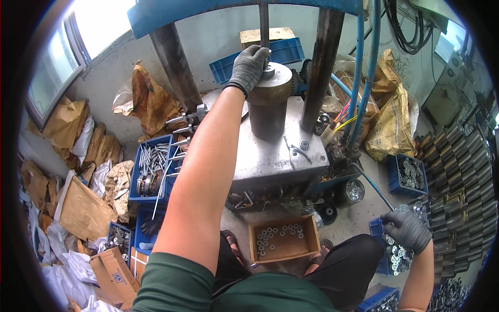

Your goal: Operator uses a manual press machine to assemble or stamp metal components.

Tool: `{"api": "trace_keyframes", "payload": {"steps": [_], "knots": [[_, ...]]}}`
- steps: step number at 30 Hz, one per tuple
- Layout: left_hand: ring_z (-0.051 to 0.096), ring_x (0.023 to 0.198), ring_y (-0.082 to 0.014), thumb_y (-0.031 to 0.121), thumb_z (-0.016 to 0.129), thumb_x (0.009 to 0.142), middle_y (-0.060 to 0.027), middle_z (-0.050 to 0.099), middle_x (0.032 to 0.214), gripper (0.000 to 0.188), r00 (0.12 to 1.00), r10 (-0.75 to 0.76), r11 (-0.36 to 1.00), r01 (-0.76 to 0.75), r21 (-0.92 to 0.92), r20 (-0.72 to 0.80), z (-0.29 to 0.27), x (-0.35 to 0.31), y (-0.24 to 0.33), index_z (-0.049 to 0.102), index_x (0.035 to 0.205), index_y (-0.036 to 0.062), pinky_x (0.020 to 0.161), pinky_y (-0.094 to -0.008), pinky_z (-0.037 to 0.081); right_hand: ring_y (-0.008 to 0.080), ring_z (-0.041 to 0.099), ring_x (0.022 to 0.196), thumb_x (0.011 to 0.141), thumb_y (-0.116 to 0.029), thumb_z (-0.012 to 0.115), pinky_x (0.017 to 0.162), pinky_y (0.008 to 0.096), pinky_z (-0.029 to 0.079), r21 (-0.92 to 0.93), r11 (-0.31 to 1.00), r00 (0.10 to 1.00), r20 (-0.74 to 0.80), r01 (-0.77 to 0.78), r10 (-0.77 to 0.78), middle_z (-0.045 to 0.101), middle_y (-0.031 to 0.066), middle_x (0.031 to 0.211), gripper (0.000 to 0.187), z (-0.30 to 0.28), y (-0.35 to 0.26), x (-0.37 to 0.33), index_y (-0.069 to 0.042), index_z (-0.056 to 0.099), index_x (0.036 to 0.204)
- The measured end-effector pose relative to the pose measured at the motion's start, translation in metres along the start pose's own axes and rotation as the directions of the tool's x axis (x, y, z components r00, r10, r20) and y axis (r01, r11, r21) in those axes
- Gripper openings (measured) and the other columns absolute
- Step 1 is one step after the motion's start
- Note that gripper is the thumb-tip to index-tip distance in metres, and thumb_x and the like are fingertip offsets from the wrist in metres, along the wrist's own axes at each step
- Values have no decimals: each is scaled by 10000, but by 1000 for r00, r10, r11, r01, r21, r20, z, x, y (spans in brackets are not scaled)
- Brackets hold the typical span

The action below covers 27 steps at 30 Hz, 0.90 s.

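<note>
Down at the lower centre of the frame, a wooden box (pixel 287 257) holds small metal rings (pixel 300 235), loosely scattered. A blue bin (pixel 148 198) at centre left is heaped with metal rods (pixel 153 155), and another blue crate (pixel 408 192) at centre right is full of round silvery pieces (pixel 411 171).

Up at the top centre, a dull grey ring (pixel 268 74) sits on the flat top of a thick, worn steel cylinder (pixel 267 112), which stands upright on a shiny worktop (pixel 247 166) with pliers (pixel 297 151) lying nearby. The gloved left hand (pixel 249 66) curls just beside the ring; from here I can't tell whether its fingers pinch it. At the lower right, the gloved right hand (pixel 409 230) is closed round the end of a slim blue lever (pixel 373 185).
</note>
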State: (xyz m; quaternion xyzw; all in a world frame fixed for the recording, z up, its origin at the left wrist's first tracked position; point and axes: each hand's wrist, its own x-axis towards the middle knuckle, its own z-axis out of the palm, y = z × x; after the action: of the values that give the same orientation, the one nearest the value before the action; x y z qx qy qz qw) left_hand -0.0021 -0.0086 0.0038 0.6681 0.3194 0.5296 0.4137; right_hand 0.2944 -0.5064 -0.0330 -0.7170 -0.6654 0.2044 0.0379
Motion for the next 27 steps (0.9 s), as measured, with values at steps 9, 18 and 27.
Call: {"api": "trace_keyframes", "payload": {"steps": [9, 18, 27], "knots": [[546, 666, -116, 232, 647, 985, -16, 602, 712, 218, 1000, 3, 1000, -3, -9, -3, 0, 1, -2, 689, 932, 25, 673, -282, 478, 412, 703, 912, 885, -182, 656, 835, 461, 566, 8, 1000, 999, -17, -28, 28, 723, 235, 964, 309, -5, -7, 0, -47, 738, 1150], [624, 761, -107, 278, 636, 1005, -33, 676, 828, 293, 1000, 17, 1000, -17, 22, -16, 1, 1, -3, 704, 1129, 22, 719, -282, 520, 333, 720, 829, 872, -66, 690, 773, 404, 570, 128, 992, 927, -370, -17, 64, 729, 196, 956, 313, 7, -4, 0, -2, 714, 1178], [651, 876, -127, 285, 633, 1018, -49, 688, 937, 319, 998, 55, 998, -55, 25, 9, 5, -2, -1, 684, 1198, 26, 808, -295, 542, 382, 698, 898, 943, -64, 646, 807, 424, 564, -303, 949, 348, -883, 92, -315, 712, 209, 996, 180, -99, 3, 105, -17, 694, 1110]]}}
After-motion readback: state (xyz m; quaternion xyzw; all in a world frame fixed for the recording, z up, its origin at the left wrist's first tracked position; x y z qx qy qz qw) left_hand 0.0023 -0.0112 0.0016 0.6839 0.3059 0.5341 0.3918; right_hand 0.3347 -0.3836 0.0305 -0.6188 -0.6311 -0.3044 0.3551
